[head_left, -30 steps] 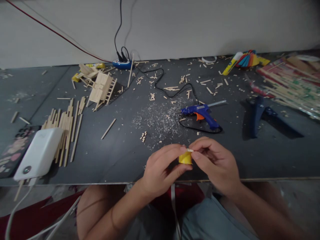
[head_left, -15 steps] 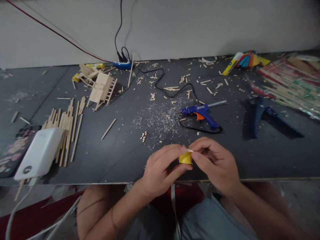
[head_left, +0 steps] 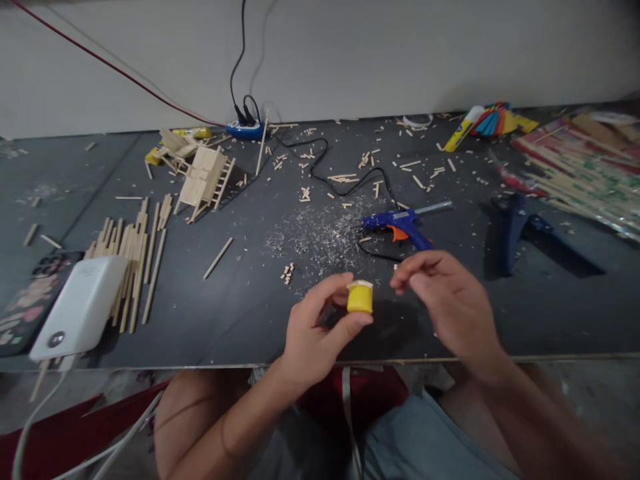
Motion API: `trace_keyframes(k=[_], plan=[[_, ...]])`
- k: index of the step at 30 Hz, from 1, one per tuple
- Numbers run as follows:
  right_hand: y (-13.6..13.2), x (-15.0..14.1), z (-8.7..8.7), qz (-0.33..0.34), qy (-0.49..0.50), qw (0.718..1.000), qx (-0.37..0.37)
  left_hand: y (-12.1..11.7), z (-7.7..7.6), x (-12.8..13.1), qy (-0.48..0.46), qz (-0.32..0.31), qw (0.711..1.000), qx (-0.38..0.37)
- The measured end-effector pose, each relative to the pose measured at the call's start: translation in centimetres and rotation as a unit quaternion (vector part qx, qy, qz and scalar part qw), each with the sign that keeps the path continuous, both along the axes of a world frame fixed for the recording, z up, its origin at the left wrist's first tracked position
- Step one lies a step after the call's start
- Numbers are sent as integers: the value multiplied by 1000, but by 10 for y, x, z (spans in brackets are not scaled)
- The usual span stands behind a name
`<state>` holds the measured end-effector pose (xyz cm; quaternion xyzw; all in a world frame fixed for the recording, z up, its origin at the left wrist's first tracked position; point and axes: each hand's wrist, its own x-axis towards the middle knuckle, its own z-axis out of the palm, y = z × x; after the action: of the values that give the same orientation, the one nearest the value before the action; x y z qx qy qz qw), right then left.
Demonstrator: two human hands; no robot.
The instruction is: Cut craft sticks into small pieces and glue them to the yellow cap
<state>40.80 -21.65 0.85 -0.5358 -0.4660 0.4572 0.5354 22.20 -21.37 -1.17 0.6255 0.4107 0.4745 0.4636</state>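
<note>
In the head view my left hand (head_left: 320, 327) is closed around a small yellow cylinder (head_left: 360, 299), with the thumb under it and fingers behind. Pale wooden bits (head_left: 361, 284) line the cylinder's top rim. My right hand (head_left: 450, 303) hovers to the right, apart from the cylinder, its fingers loosely bent and nothing visible in them. Just beyond that hand lies a blue glue gun (head_left: 397, 220) with an orange trigger, its handle partly covered by the fingers. Several short wood pieces (head_left: 287, 273) sit in a small heap past my left hand.
To the left are wooden sticks (head_left: 131, 267), a white power bank (head_left: 80, 307), a phone (head_left: 30, 300) and a small stick-built model (head_left: 204, 177). A blue cutting tool (head_left: 515, 233) lies at right, near packaged sticks (head_left: 590, 173). A blue power socket (head_left: 245, 128) stands by the wall.
My right hand has come off the yellow cylinder and moved up and right, over the glue gun's handle. My left hand has shifted the cylinder slightly left and up.
</note>
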Motion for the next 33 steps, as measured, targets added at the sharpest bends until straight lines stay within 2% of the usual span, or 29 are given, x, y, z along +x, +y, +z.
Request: trace_keyframes(k=[3, 6, 8, 11, 14, 18, 22, 26, 33], plan=[[19, 26, -3, -83, -5, 997, 3, 4, 3, 3, -111, 5, 987, -120], [35, 51, -6, -143, -85, 985, -33, 9, 9, 5, -182, 1, 963, -197], [41, 64, -8, -146, -149, 975, -77, 12, 11, 4, -208, -5, 952, -223], [49, 75, -12, -109, -218, 959, -146, 15, 10, 2, -228, -20, 940, -252], [56, 78, -21, -57, -229, 957, -168, 18, 8, 1, -240, -31, 929, -280], [67, 76, -35, -7, -196, 962, -191, 20, 4, -1, -247, -28, 923, -294], [71, 70, -40, -6, -130, 970, -206, 21, 2, -3, -244, -61, 920, -302], [67, 62, -34, -16, -11, 977, -214, 25, 0, -5, -243, -74, 920, -297], [47, 51, -15, 59, 179, 960, -208, 34, -6, -7, -266, -42, 910, -315]])
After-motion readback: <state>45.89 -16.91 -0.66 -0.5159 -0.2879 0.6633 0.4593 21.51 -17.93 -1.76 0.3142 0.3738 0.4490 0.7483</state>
